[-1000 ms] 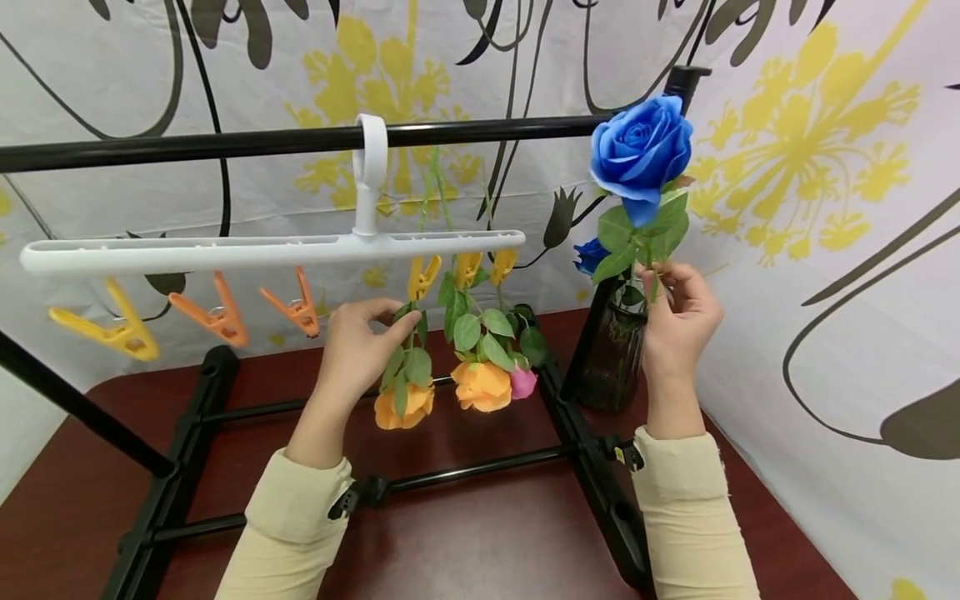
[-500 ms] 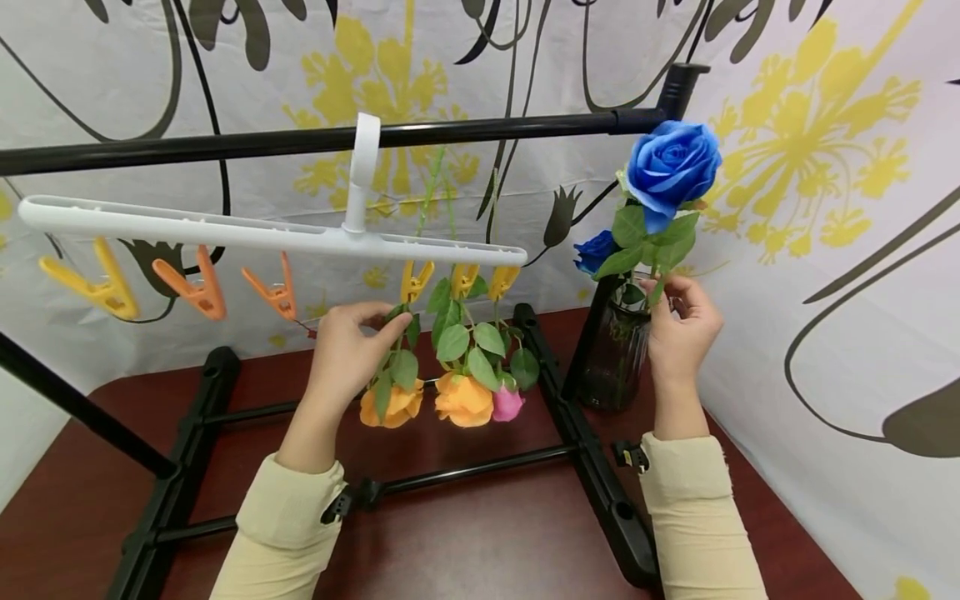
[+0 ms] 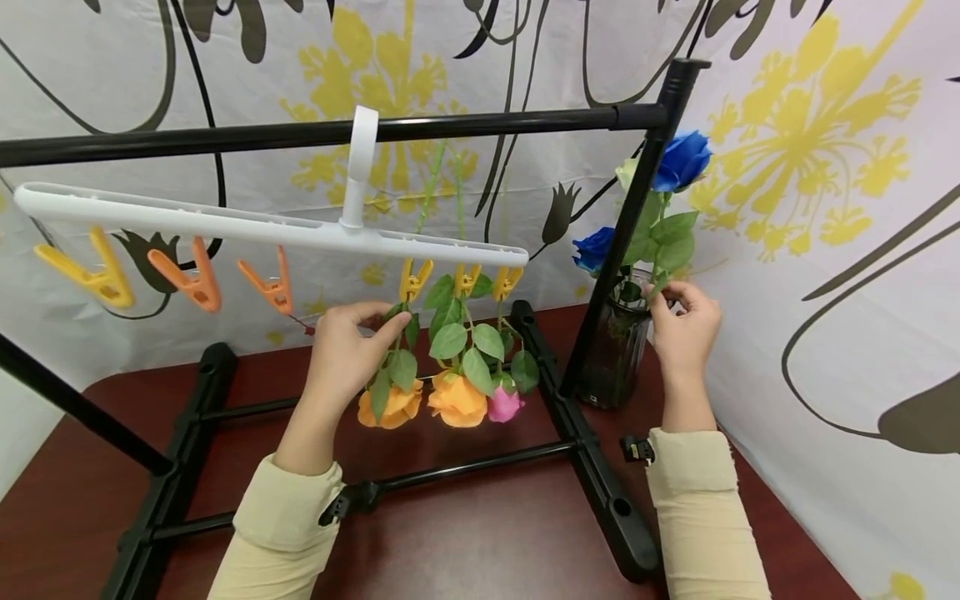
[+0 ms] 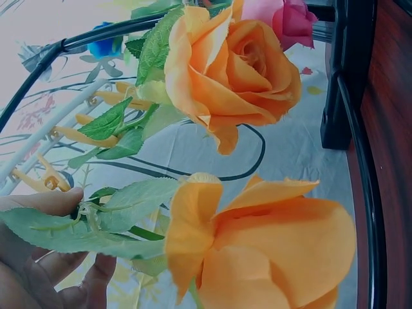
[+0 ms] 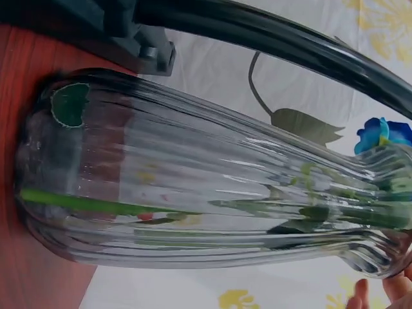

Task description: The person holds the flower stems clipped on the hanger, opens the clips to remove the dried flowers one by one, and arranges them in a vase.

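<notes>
Near-vertically, right grip (image 3: 686, 322) pinches blue rose (image 3: 682, 161) upright; left grip (image 3: 345, 343) orange rose (image 3: 397, 404) inverted.

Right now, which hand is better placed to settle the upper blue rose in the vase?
Right, probably: the right hand pinches the upper blue rose by its stem near the mouth of the vase. The left hand is farther off, below the hanger, holding an orange rose by its leafy stem.

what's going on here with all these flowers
A person's left hand pinches an orange rose just below the yellow clip it hangs from, head-down, on a white hanger. Their right hand holds a blue rose at the mouth of a vase. Another orange rose and a pink flower hang alongside.
</notes>
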`<state>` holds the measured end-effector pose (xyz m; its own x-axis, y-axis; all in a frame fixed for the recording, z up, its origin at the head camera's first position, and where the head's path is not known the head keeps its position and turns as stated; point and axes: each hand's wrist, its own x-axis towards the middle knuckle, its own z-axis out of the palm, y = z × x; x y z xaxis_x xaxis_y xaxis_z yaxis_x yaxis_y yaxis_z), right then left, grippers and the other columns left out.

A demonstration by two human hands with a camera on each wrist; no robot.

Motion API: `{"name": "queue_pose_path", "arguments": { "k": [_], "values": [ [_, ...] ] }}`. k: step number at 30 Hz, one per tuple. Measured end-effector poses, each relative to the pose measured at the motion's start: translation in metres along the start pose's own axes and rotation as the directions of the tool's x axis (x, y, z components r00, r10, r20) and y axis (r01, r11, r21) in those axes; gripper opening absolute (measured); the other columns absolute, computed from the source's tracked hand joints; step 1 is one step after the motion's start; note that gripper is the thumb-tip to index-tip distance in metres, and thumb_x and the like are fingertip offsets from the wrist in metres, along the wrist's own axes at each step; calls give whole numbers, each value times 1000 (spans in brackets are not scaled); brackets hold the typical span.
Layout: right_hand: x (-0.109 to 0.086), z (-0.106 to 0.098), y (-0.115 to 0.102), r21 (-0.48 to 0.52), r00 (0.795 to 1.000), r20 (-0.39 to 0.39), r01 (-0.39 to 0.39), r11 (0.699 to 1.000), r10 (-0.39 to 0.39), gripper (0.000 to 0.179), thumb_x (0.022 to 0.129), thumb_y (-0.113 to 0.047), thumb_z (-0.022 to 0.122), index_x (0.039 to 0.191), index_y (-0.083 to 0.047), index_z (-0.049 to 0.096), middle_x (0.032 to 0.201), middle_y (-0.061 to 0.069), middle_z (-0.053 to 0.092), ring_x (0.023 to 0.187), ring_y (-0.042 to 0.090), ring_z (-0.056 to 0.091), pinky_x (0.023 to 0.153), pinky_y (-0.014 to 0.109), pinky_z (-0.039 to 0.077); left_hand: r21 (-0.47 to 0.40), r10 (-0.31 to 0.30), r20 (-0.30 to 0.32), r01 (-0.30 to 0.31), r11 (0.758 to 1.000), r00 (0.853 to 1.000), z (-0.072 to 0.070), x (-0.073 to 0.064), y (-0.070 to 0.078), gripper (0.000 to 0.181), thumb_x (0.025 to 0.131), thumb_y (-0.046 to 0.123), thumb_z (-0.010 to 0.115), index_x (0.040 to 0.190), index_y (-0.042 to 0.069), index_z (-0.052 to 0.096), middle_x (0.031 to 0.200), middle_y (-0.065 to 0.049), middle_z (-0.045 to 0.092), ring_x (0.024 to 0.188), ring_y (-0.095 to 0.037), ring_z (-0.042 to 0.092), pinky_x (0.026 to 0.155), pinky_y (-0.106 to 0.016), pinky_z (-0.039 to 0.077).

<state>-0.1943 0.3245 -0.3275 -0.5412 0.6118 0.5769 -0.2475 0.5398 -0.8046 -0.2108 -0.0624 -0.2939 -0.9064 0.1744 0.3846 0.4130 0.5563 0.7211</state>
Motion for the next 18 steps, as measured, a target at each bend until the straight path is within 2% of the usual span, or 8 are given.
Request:
{"name": "queue_pose_path", "arguments": {
  "k": [2, 4, 6, 9, 12, 14, 15, 18],
  "values": [
    [2, -1, -2, -6, 999, 45, -17, 1000, 18, 12, 88, -12, 73, 90, -1, 68, 64, -36, 53, 77, -2, 44, 74, 22, 32, -5, -3, -5, 3, 1000, 1000, -1, -1, 0, 27, 95, 26, 69, 110, 5, 76, 105, -15, 74, 93, -28, 67, 71, -41, 55],
    [4, -2, -4, 11, 995, 93, -45, 999, 44, 19, 88, -10, 72, 100, 3, 66, 63, -36, 54, 79, -1, 45, 70, 23, 31, -12, -7, -7, 6, 1000, 1000, -2, -1, 0, 26, 95, 25, 69, 109, 5, 76, 105, -15, 74, 94, -28, 67, 72, -42, 56],
    [6, -4, -6, 10, 989, 126, -79, 997, 77, 30, 87, -11, 72, 112, 3, 63, 67, -33, 55, 85, -1, 48, 75, 22, 35, -16, -8, -9, 8, 1000, 1000, -2, -2, 0, 26, 95, 25, 69, 109, 4, 76, 105, -15, 74, 94, -28, 67, 73, -43, 56],
    [6, -5, -9, 18, 980, 155, -130, 991, 126, 53, 85, -16, 74, 133, -5, 54, 83, -28, 58, 95, 0, 49, 84, 24, 39, -26, -12, -14, 12, 1000, 1000, -2, -2, -1, 26, 95, 25, 69, 108, 4, 76, 106, -16, 74, 94, -28, 67, 75, -44, 57],
    [6, -3, -11, 67, 966, 173, -206, 976, 192, 71, 85, -17, 74, 147, -18, 39, 103, -18, 59, 100, 5, 47, 82, 26, 40, -41, -11, -23, 10, 999, 1000, 1, -3, -1, 25, 95, 25, 69, 108, 4, 77, 105, -16, 74, 93, -28, 68, 76, -44, 58],
    [6, -2, -13, 90, 944, 180, -295, 951, 276, 76, 87, -13, 69, 150, -26, 31, 116, -13, 55, 99, 6, 42, 77, 26, 38, -56, -9, -27, 7, 998, 1000, 2, -3, -1, 25, 94, 25, 70, 107, 5, 77, 103, -15, 75, 92, -27, 69, 75, -43, 59],
    [7, -1, -16, 109, 927, 180, -351, 930, 329, 76, 87, -9, 67, 151, -29, 28, 120, -10, 53, 97, 8, 40, 75, 26, 37, -62, -9, -30, 7, 998, 999, 3, -4, -1, 25, 94, 26, 70, 106, 5, 77, 102, -15, 75, 92, -26, 69, 75, -41, 59],
    [7, -4, -25, 119, 859, 172, -504, 856, 482, 76, 90, -4, 59, 151, -33, 24, 131, -7, 44, 95, 8, 37, 69, 24, 33, -89, -17, -37, 14, 996, 999, 5, -6, 0, 23, 94, 26, 70, 105, 7, 78, 101, -13, 75, 90, -24, 69, 68, -34, 57]
  ]
}}
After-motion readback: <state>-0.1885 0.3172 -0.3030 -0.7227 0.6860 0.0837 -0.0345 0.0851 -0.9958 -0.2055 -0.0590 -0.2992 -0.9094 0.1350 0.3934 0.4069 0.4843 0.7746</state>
